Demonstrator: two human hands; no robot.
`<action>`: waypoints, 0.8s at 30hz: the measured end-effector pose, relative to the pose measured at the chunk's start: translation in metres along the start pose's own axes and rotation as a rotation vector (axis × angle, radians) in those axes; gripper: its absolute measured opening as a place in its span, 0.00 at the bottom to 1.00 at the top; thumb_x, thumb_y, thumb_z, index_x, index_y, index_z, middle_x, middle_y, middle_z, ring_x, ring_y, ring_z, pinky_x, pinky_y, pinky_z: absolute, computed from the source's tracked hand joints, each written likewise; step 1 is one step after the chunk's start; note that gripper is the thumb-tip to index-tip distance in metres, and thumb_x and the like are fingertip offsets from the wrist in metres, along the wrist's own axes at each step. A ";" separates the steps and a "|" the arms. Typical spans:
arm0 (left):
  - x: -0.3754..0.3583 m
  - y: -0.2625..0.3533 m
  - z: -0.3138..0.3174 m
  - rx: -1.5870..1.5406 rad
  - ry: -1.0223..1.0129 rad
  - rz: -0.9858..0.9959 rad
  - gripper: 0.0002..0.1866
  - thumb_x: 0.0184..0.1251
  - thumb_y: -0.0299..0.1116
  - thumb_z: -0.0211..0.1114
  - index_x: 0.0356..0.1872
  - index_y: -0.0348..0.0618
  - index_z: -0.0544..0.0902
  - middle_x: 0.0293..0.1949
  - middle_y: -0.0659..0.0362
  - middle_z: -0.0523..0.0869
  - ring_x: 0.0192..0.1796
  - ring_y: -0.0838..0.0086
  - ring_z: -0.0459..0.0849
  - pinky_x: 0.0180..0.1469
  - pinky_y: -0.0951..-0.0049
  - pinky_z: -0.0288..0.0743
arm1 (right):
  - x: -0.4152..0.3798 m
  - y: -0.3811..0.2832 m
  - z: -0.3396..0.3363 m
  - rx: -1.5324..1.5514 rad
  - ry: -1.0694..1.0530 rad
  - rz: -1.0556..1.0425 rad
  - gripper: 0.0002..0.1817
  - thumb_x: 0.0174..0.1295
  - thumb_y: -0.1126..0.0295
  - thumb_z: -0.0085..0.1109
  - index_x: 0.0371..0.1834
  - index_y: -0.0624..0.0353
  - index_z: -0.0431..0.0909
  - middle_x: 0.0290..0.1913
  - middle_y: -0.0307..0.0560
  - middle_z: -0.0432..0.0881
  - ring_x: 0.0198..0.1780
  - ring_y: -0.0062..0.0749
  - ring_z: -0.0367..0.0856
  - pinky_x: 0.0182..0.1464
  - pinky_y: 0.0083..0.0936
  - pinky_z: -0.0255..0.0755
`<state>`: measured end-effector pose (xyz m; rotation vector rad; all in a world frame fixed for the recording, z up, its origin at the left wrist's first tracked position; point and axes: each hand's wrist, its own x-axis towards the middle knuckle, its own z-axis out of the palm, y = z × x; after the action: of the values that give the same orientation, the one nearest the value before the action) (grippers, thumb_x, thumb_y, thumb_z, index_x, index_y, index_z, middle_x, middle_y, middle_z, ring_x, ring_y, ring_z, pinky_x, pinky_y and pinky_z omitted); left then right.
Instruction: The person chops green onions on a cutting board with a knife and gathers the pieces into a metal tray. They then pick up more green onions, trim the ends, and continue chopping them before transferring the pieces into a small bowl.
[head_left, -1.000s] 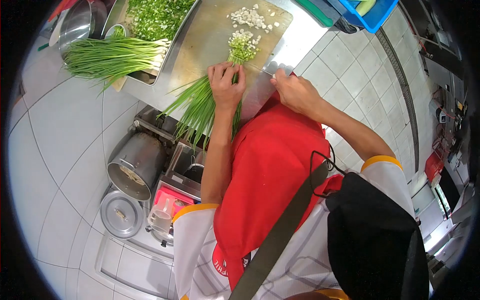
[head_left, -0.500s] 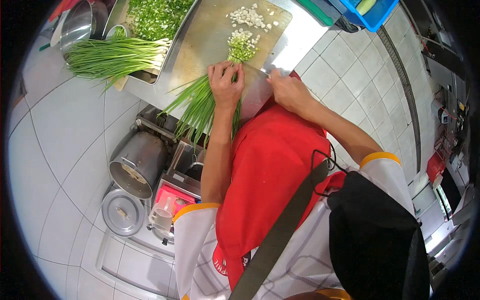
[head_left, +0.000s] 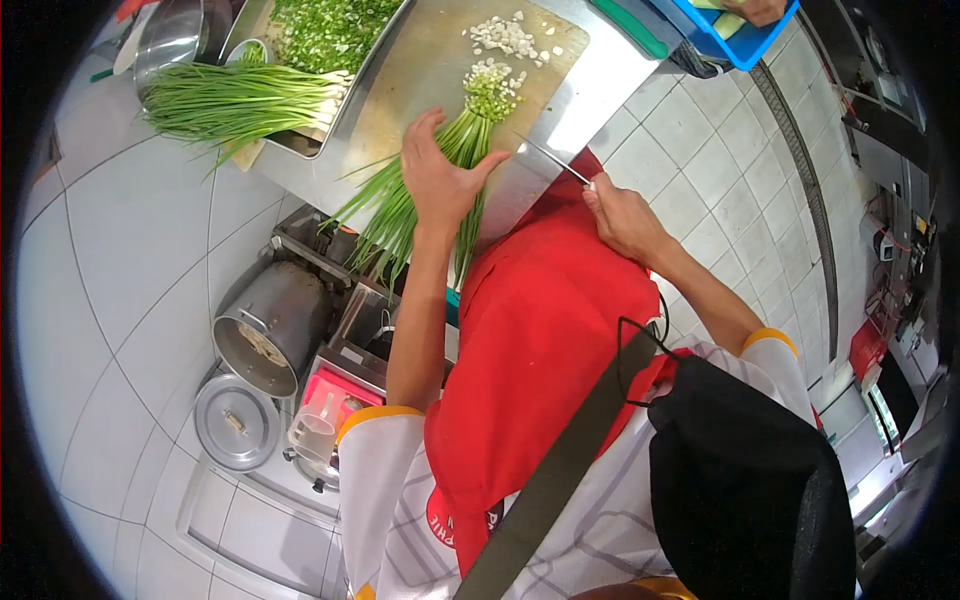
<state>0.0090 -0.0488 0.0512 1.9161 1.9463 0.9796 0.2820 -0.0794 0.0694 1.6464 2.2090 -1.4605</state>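
Observation:
A bunch of green onions (head_left: 462, 150) lies across the cutting board (head_left: 400, 75), its long leaves hanging over the table's near edge. Over the bunch, my left hand (head_left: 445, 180) is open, thumb and fingers spread apart. My right hand (head_left: 625, 222) is wrapped round the handle of a knife (head_left: 562, 165), to the right of the bunch. The blade points back toward the board and is apart from the onions. Chopped green pieces (head_left: 492, 95) sit at the cut end of the bunch, with sliced white pieces (head_left: 505, 38) farther back.
At the left, a metal tray (head_left: 340, 110) holds chopped greens (head_left: 330, 35) and another green onion bunch (head_left: 245, 100). A blue basket (head_left: 745, 45) stands back right, another person's hand (head_left: 760, 10) at it. A steel pot (head_left: 265, 335) and lid (head_left: 237, 420) are lower left.
My left hand has loosened from the bunch and spread its fingers. My right hand has drawn the knife right and toward me, away from the onions. Another person's hand has appeared at the basket.

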 end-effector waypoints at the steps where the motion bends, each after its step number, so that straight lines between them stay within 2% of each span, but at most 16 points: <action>1: -0.001 -0.004 -0.008 -0.003 -0.025 -0.040 0.46 0.38 0.46 0.88 0.58 0.35 0.73 0.55 0.48 0.80 0.57 0.54 0.79 0.61 0.58 0.73 | 0.001 -0.003 0.001 0.017 0.023 -0.009 0.15 0.79 0.59 0.40 0.43 0.62 0.60 0.27 0.69 0.79 0.33 0.71 0.77 0.35 0.60 0.67; 3: -0.004 -0.011 -0.023 -0.002 -0.048 -0.079 0.47 0.38 0.47 0.88 0.59 0.35 0.73 0.56 0.48 0.79 0.59 0.55 0.78 0.63 0.59 0.71 | 0.003 -0.006 0.003 0.036 0.046 -0.021 0.15 0.79 0.59 0.40 0.43 0.62 0.59 0.27 0.69 0.78 0.33 0.71 0.77 0.35 0.61 0.66; 6: -0.010 -0.021 -0.040 -0.060 -0.040 -0.193 0.44 0.40 0.43 0.88 0.56 0.34 0.73 0.55 0.45 0.80 0.58 0.49 0.78 0.62 0.56 0.71 | 0.007 -0.007 0.002 0.028 0.061 -0.032 0.16 0.79 0.59 0.40 0.43 0.62 0.59 0.27 0.69 0.78 0.33 0.72 0.77 0.35 0.60 0.67; 9: -0.017 -0.030 -0.040 -0.158 0.000 -0.217 0.40 0.42 0.40 0.87 0.56 0.35 0.75 0.53 0.48 0.81 0.59 0.55 0.79 0.62 0.59 0.72 | 0.013 -0.008 -0.004 0.018 0.050 0.002 0.16 0.79 0.58 0.39 0.43 0.62 0.59 0.27 0.70 0.78 0.32 0.72 0.77 0.35 0.60 0.67; 11: -0.018 -0.031 -0.036 -0.113 -0.019 -0.095 0.31 0.45 0.36 0.85 0.49 0.38 0.79 0.50 0.49 0.83 0.57 0.55 0.81 0.60 0.58 0.74 | 0.019 -0.012 -0.006 0.007 0.078 -0.017 0.16 0.79 0.59 0.41 0.43 0.64 0.62 0.25 0.69 0.77 0.30 0.71 0.78 0.35 0.59 0.69; 12: -0.018 -0.028 -0.031 -0.114 -0.017 -0.095 0.31 0.45 0.36 0.85 0.49 0.38 0.79 0.50 0.49 0.83 0.57 0.55 0.81 0.60 0.58 0.74 | 0.022 -0.013 -0.005 0.005 0.078 -0.018 0.16 0.79 0.59 0.41 0.43 0.64 0.62 0.25 0.69 0.77 0.30 0.71 0.78 0.35 0.59 0.69; 14: -0.016 -0.015 -0.015 -0.095 -0.071 0.103 0.23 0.46 0.35 0.83 0.40 0.40 0.82 0.47 0.51 0.82 0.55 0.53 0.81 0.58 0.56 0.75 | 0.029 -0.015 -0.002 -0.037 0.149 -0.115 0.16 0.78 0.61 0.43 0.42 0.66 0.65 0.22 0.69 0.77 0.29 0.69 0.79 0.33 0.58 0.71; 15: -0.014 -0.009 -0.007 -0.117 -0.064 0.129 0.19 0.46 0.35 0.82 0.37 0.42 0.82 0.46 0.53 0.82 0.54 0.53 0.81 0.56 0.55 0.75 | 0.034 -0.016 0.000 -0.039 0.151 -0.113 0.16 0.78 0.61 0.43 0.42 0.66 0.65 0.22 0.69 0.77 0.29 0.69 0.79 0.33 0.58 0.71; 17: -0.009 -0.002 0.004 -0.080 -0.054 0.163 0.18 0.47 0.34 0.81 0.36 0.42 0.83 0.46 0.53 0.82 0.54 0.53 0.81 0.56 0.55 0.76 | 0.043 -0.020 0.004 -0.021 0.193 -0.181 0.15 0.77 0.62 0.44 0.42 0.67 0.67 0.21 0.68 0.78 0.27 0.68 0.81 0.31 0.57 0.74; 24: -0.009 -0.014 0.019 -0.083 -0.039 0.189 0.12 0.50 0.27 0.78 0.34 0.40 0.84 0.44 0.53 0.83 0.52 0.55 0.82 0.56 0.59 0.78 | 0.058 -0.038 -0.003 -0.187 0.120 -0.147 0.15 0.77 0.61 0.44 0.44 0.66 0.68 0.22 0.66 0.80 0.26 0.67 0.82 0.30 0.56 0.76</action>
<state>0.0110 -0.0508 0.0259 2.0845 1.7002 1.0462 0.2289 -0.0351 0.0666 1.5821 2.4915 -1.1656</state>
